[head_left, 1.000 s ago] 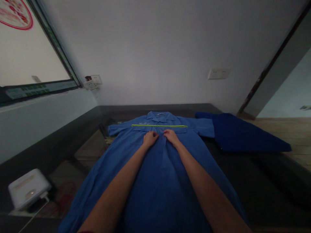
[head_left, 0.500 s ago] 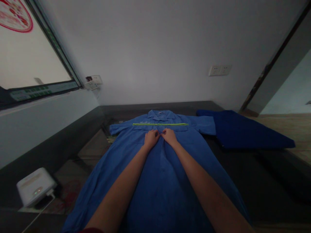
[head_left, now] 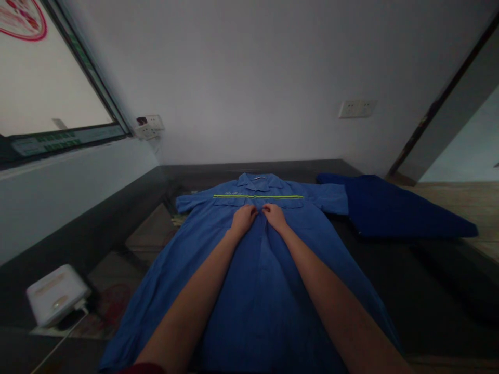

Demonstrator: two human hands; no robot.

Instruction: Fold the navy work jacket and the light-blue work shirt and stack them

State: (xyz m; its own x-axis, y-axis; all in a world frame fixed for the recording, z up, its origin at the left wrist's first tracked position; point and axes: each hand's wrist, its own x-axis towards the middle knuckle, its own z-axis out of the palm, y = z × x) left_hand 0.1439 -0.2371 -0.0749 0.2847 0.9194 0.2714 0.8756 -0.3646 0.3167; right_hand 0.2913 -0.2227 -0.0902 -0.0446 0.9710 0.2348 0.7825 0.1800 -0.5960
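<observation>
A blue short-sleeved work shirt (head_left: 259,270) lies spread face up, its collar toward the wall and a yellow-green stripe across the chest. My left hand (head_left: 244,215) is closed at the front placket, just below the stripe, fingertips pinching the shirt's edge. Close beside it, my right hand (head_left: 274,215) also pinches the placket, a small gap between the two. Any button between the fingers is too small to make out. Both forearms reach over the lower part of the shirt.
Under the shirt is a dark table (head_left: 390,291). Folded dark blue cloth (head_left: 401,208) lies at the right, touching the sleeve. A white box-shaped device (head_left: 58,296) with a cable stands at the left. Wall sockets (head_left: 357,109) sit on the wall behind.
My hands have drawn slightly apart at the placket, the right one shifting a little right. The whole view has tilted slightly; the shirt lies as before.
</observation>
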